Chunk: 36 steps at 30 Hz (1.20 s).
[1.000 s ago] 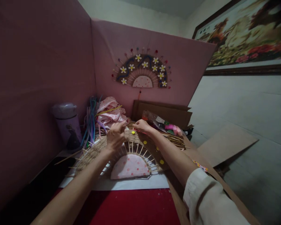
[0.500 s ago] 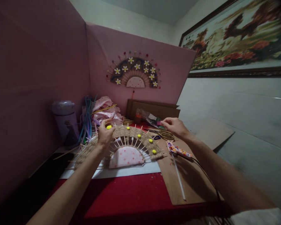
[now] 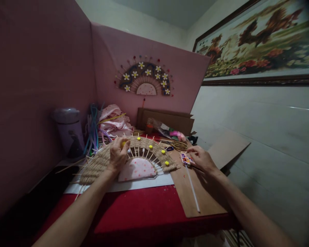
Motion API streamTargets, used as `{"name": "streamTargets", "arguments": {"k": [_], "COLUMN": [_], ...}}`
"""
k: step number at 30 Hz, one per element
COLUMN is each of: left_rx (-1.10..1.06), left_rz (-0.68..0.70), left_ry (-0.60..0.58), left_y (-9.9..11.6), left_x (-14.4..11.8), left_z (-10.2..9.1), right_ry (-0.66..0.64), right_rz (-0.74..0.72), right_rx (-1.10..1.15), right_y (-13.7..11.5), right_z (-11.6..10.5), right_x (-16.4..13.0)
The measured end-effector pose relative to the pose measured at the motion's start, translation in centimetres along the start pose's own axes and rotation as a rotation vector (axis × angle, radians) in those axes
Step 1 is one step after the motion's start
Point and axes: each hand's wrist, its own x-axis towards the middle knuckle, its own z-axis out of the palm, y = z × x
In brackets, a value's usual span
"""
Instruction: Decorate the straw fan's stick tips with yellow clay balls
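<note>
A half-round woven twine fan with sticks poking from its edges lies in front of me. Its inner half-disc is covered in dotted pink cloth. Several yellow round pieces sit along the woven band. My left hand pinches another yellow round piece, partly hidden by the fingers, at the upper part of the band. On the right, my right hand closes over the handle of a flower-patterned glue gun. A clear glue stick juts from the gun towards me.
Under the glue gun lies a brown board on the red tablecloth. A lilac bottle, pipe cleaners and bunched pink cloth stand behind at left. A finished flowered fan hangs on the pink panel.
My right hand has come down from near the plastic bag onto the glue gun, and a pink item now shows by the bag. My left hand has lowered slightly with the yellow piece.
</note>
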Motion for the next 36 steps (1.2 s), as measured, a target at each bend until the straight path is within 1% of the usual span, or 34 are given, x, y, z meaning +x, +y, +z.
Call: {"name": "streamTargets", "arguments": {"k": [2, 4, 5, 7, 9, 11, 12, 13, 15, 17, 21, 24, 27, 29, 33, 36], "left_rx": [-0.063, -0.219, -0.335, -0.615, -0.856, -1.029, -1.080, -1.120, -1.174, -1.207, -1.237, -1.217, -1.165, -1.135, -1.107, -1.088], "left_rz": [-0.055, -0.169, -0.251, -0.434, -0.564, -0.642, -0.673, -0.701, -0.732, -0.735, -0.745, -0.775, -0.770, -0.761, -0.766, -0.748], "left_ry": [0.018, 0.002, -0.028, -0.132, -0.259, -0.345, -0.374, -0.393, -0.442, -0.492, -0.562, -0.595, -0.647, -0.652, -0.589, -0.594], "left_y": [-0.1, 0.0, 0.2, 0.8, 1.7, 2.5, 2.9, 3.2, 3.6, 3.8, 3.9, 4.1, 4.3, 4.4, 4.3, 4.3], "left_x": [0.1, 0.2, 0.2, 0.1, -0.1, -0.4, -0.6, -0.8, -1.3, -1.7, -2.5, -2.7, -2.8, -2.8, -2.8, -2.9], "left_z": [0.0, 0.0, 0.0, 0.0, -0.1, -0.2, -0.3, -0.3, -0.1, 0.1, 0.7, 0.8, 0.7, 0.8, 1.2, 1.4], "right_ry": [0.015, 0.028, 0.039, 0.066, 0.038, -0.015, -0.043, -0.044, -0.056, -0.066, -0.041, -0.027, -0.029, -0.022, -0.038, -0.063], "right_rz": [0.001, -0.014, -0.026, -0.074, -0.196, -0.355, -0.423, -0.466, -0.538, -0.586, -0.600, -0.591, -0.587, -0.591, -0.567, -0.568], "right_rx": [0.020, 0.050, 0.069, 0.122, 0.217, 0.295, 0.316, 0.335, 0.353, 0.359, 0.360, 0.414, 0.484, 0.501, 0.492, 0.520], "right_y": [-0.9, -2.2, -3.2, -5.6, -8.6, -11.6, -12.9, -13.9, -15.3, -15.6, -14.7, -14.2, -14.0, -13.9, -13.7, -13.5], "right_z": [0.2, 0.4, 0.6, 1.0, 1.6, 2.3, 2.7, 3.0, 3.8, 4.7, 5.9, 6.3, 6.4, 6.4, 6.6, 6.7], "right_x": [0.5, 1.0, 1.2, 1.4, 1.3, 0.9, 0.6, 0.3, -0.3, -0.7, -1.1, -1.3, -1.4, -1.4, -1.5, -1.7]}}
